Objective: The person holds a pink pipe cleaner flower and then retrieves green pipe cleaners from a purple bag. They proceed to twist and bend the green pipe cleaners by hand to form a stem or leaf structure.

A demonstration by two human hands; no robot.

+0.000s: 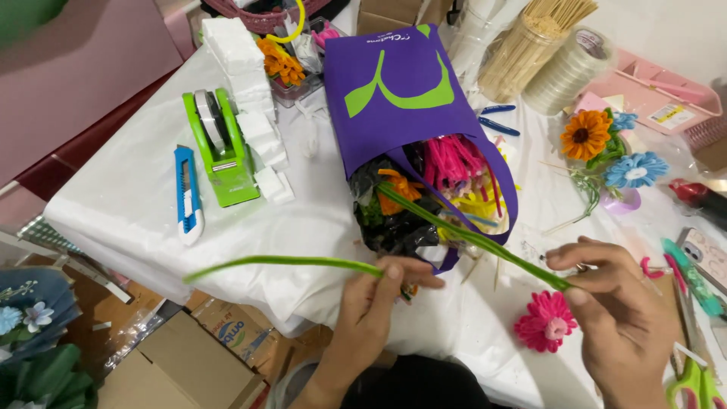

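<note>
Item 1: green pipe cleaner [280,262], long and fuzzy, held level over the near edge of the bench [129,204]. The left hand [371,303] has its fingers closed on the right end, thumb on top.

Item 2: second green pipe cleaner [469,233], running aslant from the mouth of the purple bag [401,98] down to the right hand [613,303], whose fingers are pinched shut on the lower end. The upper end lies among the bag's contents; whether it is free of them cannot be told.

Handling note, a judgement: a light pinch near each end, with the stems kept from bending sharply, seems best, and the second stem should come straight along its length so it does not snag the pink and yellow stems in the bag.

Item 3: pink flower [547,322], pipe-cleaner made, on the bench just below the right hand, apart from it.

Item 4: orange flower [585,134] and blue flower [634,170], toward the far right edge.

Item 5: green tape dispenser [221,148] and blue box cutter [188,193], side by side toward the left edge; white foam blocks [254,98] behind them.

Item 6: jar of wooden skewers [530,45] and clear tape roll [572,68], far edge.

Item 7: green scissors [693,382], near right corner.
</note>
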